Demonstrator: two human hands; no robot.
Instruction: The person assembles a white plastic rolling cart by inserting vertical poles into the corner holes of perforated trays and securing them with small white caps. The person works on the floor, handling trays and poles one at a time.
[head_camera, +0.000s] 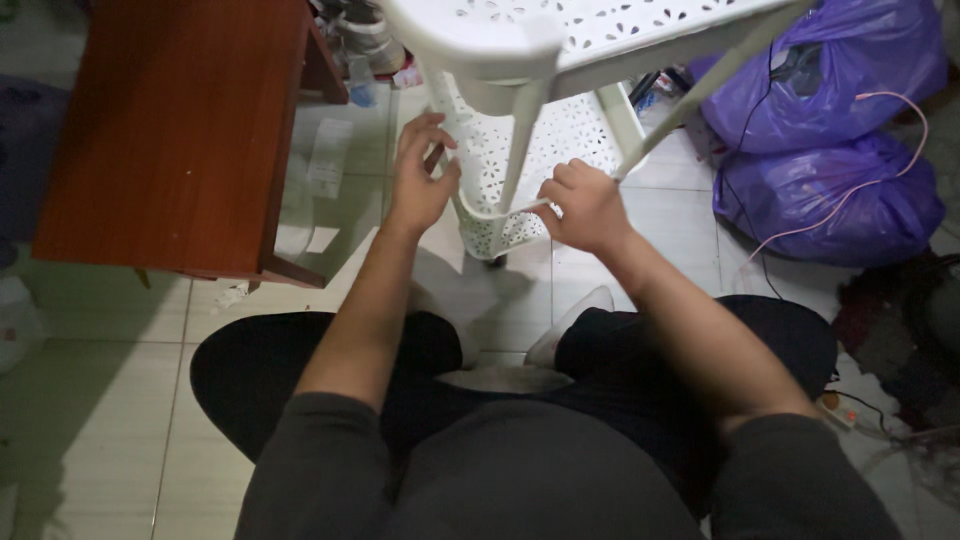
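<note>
A white plastic rack (600, 30) with perforated shelves lies tilted in front of me on the tiled floor. Its lower shelf (500, 160) faces me, with white poles running between the shelves. My left hand (420, 175) grips the left rim of the lower shelf, fingers curled over the edge. My right hand (585, 205) is closed on the shelf's lower right rim, close to a white pole (520, 150). I sit cross-legged in dark trousers, my knees just below the rack.
A reddish-brown wooden table (170, 130) stands at the left. Two full purple plastic bags (830, 130) lie at the right, with a thin pink cord (880, 150) across them. Papers (328, 160) lie on the floor beside the table. Clutter and cables sit at the far right.
</note>
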